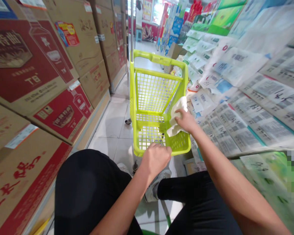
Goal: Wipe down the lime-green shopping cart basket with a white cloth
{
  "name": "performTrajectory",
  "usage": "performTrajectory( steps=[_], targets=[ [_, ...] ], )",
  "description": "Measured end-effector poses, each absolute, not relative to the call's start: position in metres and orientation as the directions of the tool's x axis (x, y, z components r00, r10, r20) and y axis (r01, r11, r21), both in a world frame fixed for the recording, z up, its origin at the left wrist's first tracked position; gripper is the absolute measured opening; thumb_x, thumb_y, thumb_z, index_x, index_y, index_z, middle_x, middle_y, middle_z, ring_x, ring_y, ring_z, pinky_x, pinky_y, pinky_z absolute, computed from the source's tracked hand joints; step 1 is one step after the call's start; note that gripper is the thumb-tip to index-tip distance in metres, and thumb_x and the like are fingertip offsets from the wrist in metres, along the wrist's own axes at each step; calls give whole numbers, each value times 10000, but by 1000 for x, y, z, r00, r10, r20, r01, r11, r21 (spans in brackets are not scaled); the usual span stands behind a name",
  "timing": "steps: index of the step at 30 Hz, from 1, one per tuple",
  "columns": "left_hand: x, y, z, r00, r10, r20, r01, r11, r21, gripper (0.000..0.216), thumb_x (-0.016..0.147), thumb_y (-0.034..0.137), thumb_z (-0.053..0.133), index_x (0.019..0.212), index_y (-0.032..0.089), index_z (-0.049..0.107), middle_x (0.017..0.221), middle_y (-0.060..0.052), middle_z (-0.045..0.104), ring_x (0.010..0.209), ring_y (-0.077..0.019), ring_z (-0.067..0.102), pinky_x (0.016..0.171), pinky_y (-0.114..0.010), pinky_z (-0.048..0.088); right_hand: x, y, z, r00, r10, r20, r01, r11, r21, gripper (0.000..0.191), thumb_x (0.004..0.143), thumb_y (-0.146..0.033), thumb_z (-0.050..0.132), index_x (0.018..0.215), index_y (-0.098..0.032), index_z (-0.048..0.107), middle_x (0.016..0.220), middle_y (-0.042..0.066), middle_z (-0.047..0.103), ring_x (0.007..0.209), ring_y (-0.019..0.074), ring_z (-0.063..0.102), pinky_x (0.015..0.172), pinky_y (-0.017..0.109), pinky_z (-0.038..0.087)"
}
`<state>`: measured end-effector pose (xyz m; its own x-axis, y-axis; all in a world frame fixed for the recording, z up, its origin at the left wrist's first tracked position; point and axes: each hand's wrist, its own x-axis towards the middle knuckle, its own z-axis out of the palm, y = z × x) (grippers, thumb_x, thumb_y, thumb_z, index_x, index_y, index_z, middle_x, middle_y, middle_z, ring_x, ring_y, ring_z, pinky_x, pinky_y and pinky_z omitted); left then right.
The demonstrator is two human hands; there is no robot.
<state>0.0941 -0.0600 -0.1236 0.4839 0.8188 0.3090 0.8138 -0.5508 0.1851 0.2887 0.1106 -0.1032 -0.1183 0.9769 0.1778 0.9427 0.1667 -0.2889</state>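
While the left hand (158, 155) clenches the lime-green plastic basket (182, 146) at its six-o'clock rim, from afar I see the right hand (187, 120) pinch a crumpled white cloth (173, 112) at three o'clock, likely light, limp, best gripped mid-bunch.

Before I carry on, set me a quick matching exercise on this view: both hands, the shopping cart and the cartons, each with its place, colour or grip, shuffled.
Column one
1. Left hand
2. Right hand
3. Shopping cart
4. Bottle-print cartons

Column two
A. Yellow-green
B. Stacked along the left of the aisle
C. Holding a white cloth at a side wall
D. Closed at the near rim

Right pairs: 1-D; 2-C; 3-A; 4-B
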Motion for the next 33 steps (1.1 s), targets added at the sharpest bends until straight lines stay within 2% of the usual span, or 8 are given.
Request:
performTrajectory(
  steps=[4, 8, 13, 20, 26, 29, 33],
  targets=[
    [94, -66, -122, 487, 816, 311, 814, -553, 177, 104, 884, 262, 648, 822, 180, 632, 699, -47, 681, 710, -247, 679, 687, -362, 443, 291, 47, -110, -159, 968, 195, 913, 220, -344, 410, 866, -318, 539, 1258, -220, 615, 1143, 123, 679, 1087, 304, 642, 987, 441, 509],
    [95, -73, -124, 500, 789, 358, 807, -574, 140, 74, 868, 212, 651, 810, 171, 627, 691, -49, 676, 690, -238, 671, 679, -358, 445, 294, 26, -110, -121, 973, 196, 934, 178, -309, 463, 868, -327, 534, 1317, -227, 593, 1204, 142, 657, 1120, 332, 637, 991, 463, 506],
    [100, -86, -132, 509, 758, 408, 790, -600, 129, 82, 833, 163, 658, 769, 170, 608, 655, -34, 659, 641, -219, 651, 649, -340, 449, 298, 84, -96, -85, 981, 176, 959, 129, -254, 639, 870, -340, 547, 1492, -211, 479, 1311, 174, 598, 1161, 344, 618, 1032, 489, 482],
    [104, -89, -139, 485, 731, 481, 794, -598, 109, 134, 813, 170, 681, 728, 179, 577, 607, -3, 617, 579, -193, 611, 598, -324, 425, 285, 186, -73, 80, 967, 242, 971, -20, -238, 732, 847, -334, 578, 1544, -202, 399, 1407, 221, 515, 1169, 375, 601, 1009, 557, 463],
    [83, -73, -132, 463, 801, 379, 818, -551, 165, 179, 832, 286, 739, 746, 191, 614, 650, -16, 660, 666, -220, 661, 659, -349, 434, 267, 164, -83, 31, 984, 177, 969, 14, -248, 566, 855, -330, 583, 1394, -163, 534, 1189, 200, 663, 1101, 360, 631, 977, 512, 489],
    [76, -69, -128, 457, 826, 329, 826, -532, 187, 195, 841, 342, 746, 795, 188, 635, 704, -29, 687, 729, -234, 682, 693, -356, 438, 262, 124, -92, -3, 985, 170, 965, 47, -258, 467, 860, -340, 584, 1300, -184, 599, 1142, 169, 671, 1088, 330, 636, 975, 465, 497],
    [75, -68, -126, 466, 834, 295, 827, -529, 192, 167, 850, 318, 736, 825, 182, 641, 721, -30, 691, 735, -237, 685, 697, -362, 442, 264, 61, -104, -73, 978, 196, 945, 131, -301, 386, 872, -351, 571, 1221, -199, 640, 1179, 154, 636, 1100, 295, 627, 990, 424, 492]
  ],
)
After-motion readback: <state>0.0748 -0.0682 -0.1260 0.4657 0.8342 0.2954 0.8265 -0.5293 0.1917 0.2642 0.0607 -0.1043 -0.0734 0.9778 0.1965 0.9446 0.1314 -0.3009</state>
